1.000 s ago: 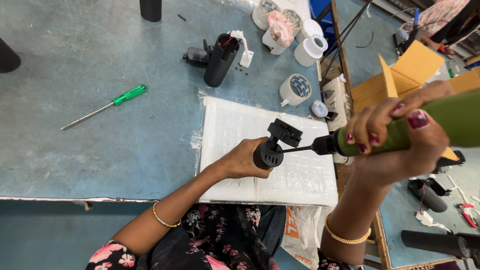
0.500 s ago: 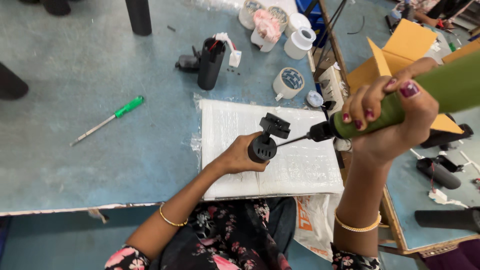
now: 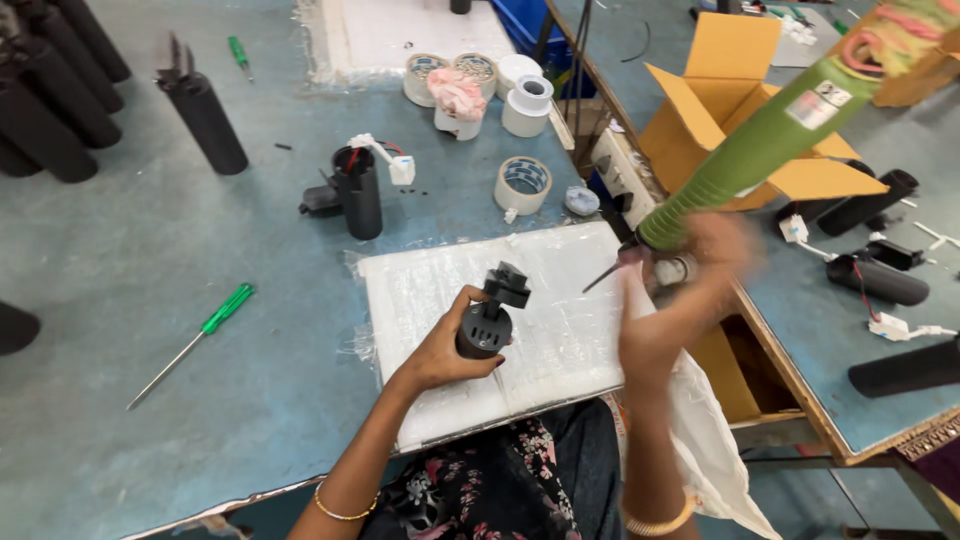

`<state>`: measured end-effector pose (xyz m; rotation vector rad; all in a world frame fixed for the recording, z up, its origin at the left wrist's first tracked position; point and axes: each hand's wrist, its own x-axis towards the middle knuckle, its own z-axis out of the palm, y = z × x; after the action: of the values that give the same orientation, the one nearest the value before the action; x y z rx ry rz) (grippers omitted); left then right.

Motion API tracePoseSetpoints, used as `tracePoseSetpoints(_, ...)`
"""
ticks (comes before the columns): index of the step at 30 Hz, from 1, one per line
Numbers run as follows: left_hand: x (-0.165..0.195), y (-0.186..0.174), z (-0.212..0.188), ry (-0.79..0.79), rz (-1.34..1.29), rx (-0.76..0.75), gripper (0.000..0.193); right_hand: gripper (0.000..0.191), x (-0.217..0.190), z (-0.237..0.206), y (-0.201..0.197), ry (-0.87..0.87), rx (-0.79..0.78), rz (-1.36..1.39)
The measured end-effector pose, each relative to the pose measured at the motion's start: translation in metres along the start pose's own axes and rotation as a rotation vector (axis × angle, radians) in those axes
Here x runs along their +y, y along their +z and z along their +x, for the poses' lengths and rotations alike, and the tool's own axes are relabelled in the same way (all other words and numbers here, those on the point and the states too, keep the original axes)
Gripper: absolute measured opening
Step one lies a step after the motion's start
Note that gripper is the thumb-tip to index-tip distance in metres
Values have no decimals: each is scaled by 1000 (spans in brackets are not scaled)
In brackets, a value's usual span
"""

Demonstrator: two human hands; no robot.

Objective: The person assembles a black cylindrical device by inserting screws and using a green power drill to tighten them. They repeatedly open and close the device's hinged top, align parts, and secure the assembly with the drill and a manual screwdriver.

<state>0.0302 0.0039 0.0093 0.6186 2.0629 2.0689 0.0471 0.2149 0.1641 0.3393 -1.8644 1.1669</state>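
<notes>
Left hand (image 3: 440, 350) gripping black cylindrical part (image 3: 487, 322) over white pad (image 3: 560, 340), blurred right hand (image 3: 680, 300) at green power screwdriver (image 3: 750, 155), grasp unclear

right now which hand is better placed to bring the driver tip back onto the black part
Right. The right hand is by the green electric screwdriver, its tip beside the black part. The left hand grips that part on the white pad.

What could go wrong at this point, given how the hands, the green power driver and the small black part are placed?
The right hand is blurred and sits low at the tip end of the green power driver, so its grip may be loose and the tool could swing. Its bit points toward the left hand, which holds the small black part above the white pad; a slip might jab fingers.
</notes>
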Motion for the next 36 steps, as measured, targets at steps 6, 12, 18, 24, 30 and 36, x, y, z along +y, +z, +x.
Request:
tracePoseSetpoints(6,4,5,-3,-48,141,72,75,46,-4,-47,50,299,-643,215)
tracePoseSetpoints(12,1,14,-3,3,183,189,81,41,-10,-55,48,267,-561,248)
tracePoseSetpoints(18,-9,14,-2,-1,109,156,85,43,-10,-59,47,174,-531,244)
tracePoseSetpoints(24,-19,12,3,195,-92,177,62,32,-29,-89,49,-150,-478,-26)
tracePoseSetpoints(30,-19,15,1,52,-26,147,76,36,-20,-112,47,-188,-419,-53)
tracePoseSetpoints(36,-28,18,5,-40,6,163,75,35,-10,-144,61,-250,-295,-144)
